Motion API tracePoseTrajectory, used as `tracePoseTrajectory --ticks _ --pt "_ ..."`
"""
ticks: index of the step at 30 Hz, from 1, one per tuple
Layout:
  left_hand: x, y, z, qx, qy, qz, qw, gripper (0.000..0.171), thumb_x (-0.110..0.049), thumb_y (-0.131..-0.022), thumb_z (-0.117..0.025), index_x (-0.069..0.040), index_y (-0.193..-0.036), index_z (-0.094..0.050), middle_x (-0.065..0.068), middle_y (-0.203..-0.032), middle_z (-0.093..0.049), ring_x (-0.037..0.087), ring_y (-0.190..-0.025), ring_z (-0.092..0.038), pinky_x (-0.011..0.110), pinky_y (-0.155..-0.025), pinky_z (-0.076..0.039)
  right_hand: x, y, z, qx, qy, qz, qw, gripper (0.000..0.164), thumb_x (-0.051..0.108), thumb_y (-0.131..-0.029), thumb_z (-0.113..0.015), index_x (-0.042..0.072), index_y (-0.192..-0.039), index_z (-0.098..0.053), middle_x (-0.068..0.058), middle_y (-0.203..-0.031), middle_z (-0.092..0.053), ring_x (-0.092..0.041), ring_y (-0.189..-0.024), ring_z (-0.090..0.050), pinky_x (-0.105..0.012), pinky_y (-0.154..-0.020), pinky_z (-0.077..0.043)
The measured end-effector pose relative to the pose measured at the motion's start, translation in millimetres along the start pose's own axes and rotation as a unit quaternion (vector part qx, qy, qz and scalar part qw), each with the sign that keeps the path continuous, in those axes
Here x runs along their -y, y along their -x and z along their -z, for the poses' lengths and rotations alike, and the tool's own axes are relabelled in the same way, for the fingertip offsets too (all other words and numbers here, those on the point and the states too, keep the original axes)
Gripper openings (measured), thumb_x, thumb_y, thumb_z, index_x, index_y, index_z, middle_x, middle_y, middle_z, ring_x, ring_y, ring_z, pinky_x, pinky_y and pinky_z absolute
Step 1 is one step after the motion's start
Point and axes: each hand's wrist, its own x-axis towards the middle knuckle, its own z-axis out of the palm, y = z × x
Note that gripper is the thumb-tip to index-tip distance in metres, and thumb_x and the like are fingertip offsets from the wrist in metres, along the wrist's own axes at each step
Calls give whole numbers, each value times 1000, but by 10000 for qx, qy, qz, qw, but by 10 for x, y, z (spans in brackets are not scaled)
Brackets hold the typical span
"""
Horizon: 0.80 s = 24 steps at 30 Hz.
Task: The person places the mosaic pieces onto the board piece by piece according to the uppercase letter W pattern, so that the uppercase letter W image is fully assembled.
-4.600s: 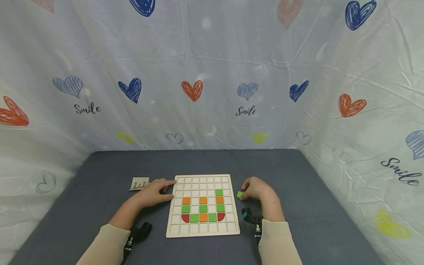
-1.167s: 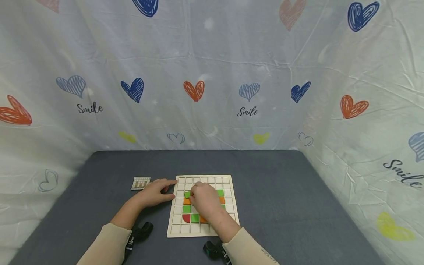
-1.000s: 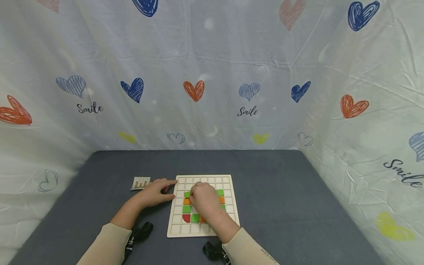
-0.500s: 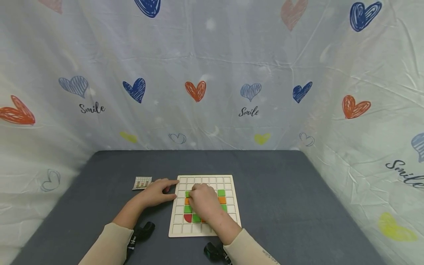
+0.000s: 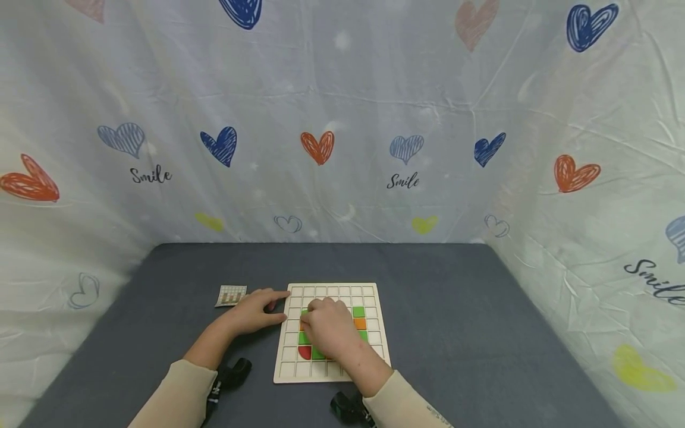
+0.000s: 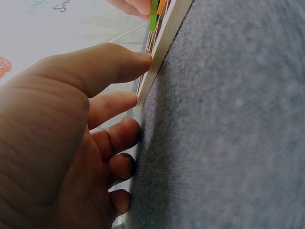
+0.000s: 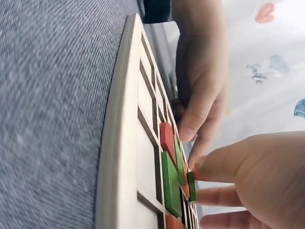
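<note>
A square wooden grid board (image 5: 302, 370) lies on the table, with green, orange and red tiles in its cells. My left hand (image 5: 248, 315) rests at the board's left edge, thumb and index finger extended against it; in the left wrist view the other fingers are loosely bent. Over the board, my right hand (image 5: 334, 327) covers the middle tiles. Its thumb and fingertips pinch a green square tile (image 7: 191, 187) at the top of the left tile column, above an orange one. Nearer in the right wrist view are a red rounded tile (image 7: 167, 138) and another green tile (image 7: 170, 183).
A small card (image 5: 232, 295) printed with a grid pattern lies left of the board, behind the left hand. Dark wrist camera mounts (image 5: 235, 373) hang under both forearms. A white curtain (image 5: 353, 202) with printed hearts stands behind the grey table (image 5: 455, 321).
The right hand picked up a green tile right of the board and carried it to the left tile column. There the tilted tile has been straightened, and the fingers have shifted slightly nearer. The left hand stays put.
</note>
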Motion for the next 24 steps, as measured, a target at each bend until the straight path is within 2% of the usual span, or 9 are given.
tracePoseTrajectory --ticks 8,14,18,24 --pt "38 13 10 10 -30 14 10000 57 -31 -96 -73 -5 -145 -59 -2 -79 -42 14 -68 -35 34 -65 -30 17 -4 33 776 -354 -78 9963 25 36 -104 -61 25 -121 -75 -9 -131 -58 -25 -110 -55 -41 -83 -51" --pt "45 60 34 40 7 158 9999 58 -32 -96 -74 -7 -146 -58 -1 -80 -42 15 -68 -35 34 -65 -29 -66 -21 39 1265 -532 -400 9897 41 47 -104 -57 33 -141 -65 -12 -149 -44 -29 -130 -43 -46 -96 -45" --pt "36 73 31 19 58 190 9998 58 -32 -96 -74 -7 -146 -59 -1 -80 -42 16 -68 -35 35 -64 -30 -199 -35 107 1285 -1047 -691 9837 48 49 -103 -58 32 -148 -59 -12 -155 -39 -31 -140 -37 -51 -104 -40" --pt "21 2 2 49 156 216 9996 59 -31 -96 -75 -6 -146 -58 1 -81 -42 17 -70 -36 36 -65 -30 -625 23 254 681 -1785 -1219 9740 54 41 -102 -64 21 -151 -55 -16 -153 -38 -37 -142 -34 -58 -110 -34"
